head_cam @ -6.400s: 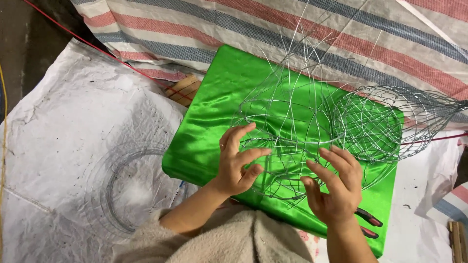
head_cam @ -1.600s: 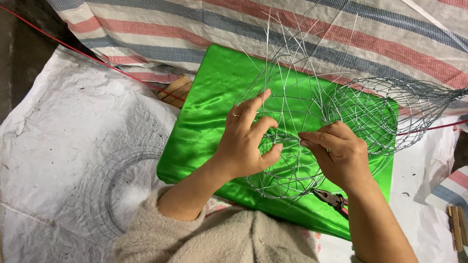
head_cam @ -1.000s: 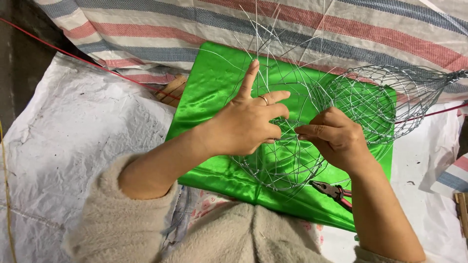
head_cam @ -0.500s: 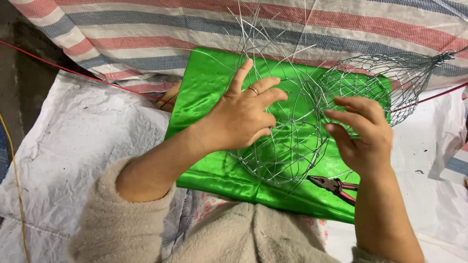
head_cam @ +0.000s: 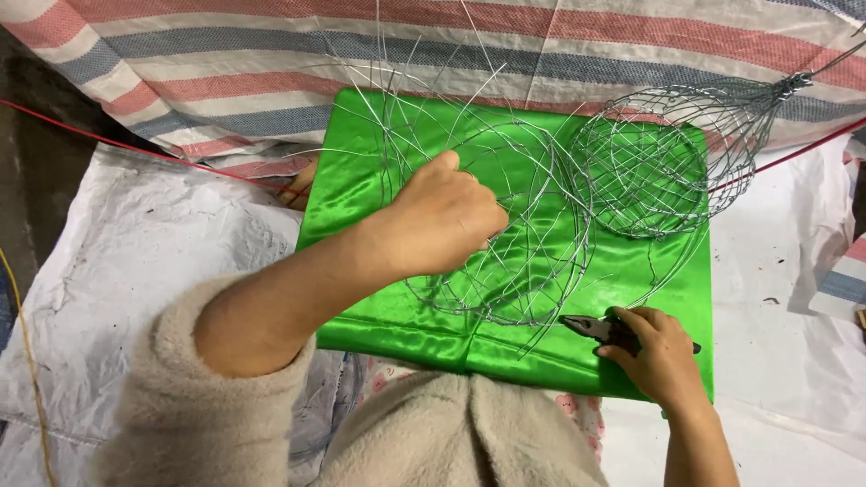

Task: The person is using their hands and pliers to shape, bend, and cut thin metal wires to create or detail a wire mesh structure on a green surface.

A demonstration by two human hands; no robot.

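A half-woven wire frame (head_cam: pixel 528 243) of thin silver wire lies on a shiny green satin board (head_cam: pixel 406 307), loose wire ends sticking up toward the back. My left hand (head_cam: pixel 442 216) rests closed on the frame's left part, gripping its wires. At the board's near right corner my right hand (head_cam: pixel 654 356) closes over a pair of dark pliers (head_cam: pixel 586 326), whose jaws point left toward the frame. A finished wire basket (head_cam: pixel 663 153), bulb-shaped with a twisted neck, lies at the board's far right.
A red, blue and white striped tarp (head_cam: pixel 225 63) covers the back. White woven sacking (head_cam: pixel 135 261) lies left and right of the board. A red cord (head_cam: pixel 81 131) runs across the left, and a beige fleece garment (head_cam: pixel 451 433) is near me.
My right hand left the wire frame and dropped to the pliers at the board's near right. My left hand stayed on the frame and curled shut on its wires.
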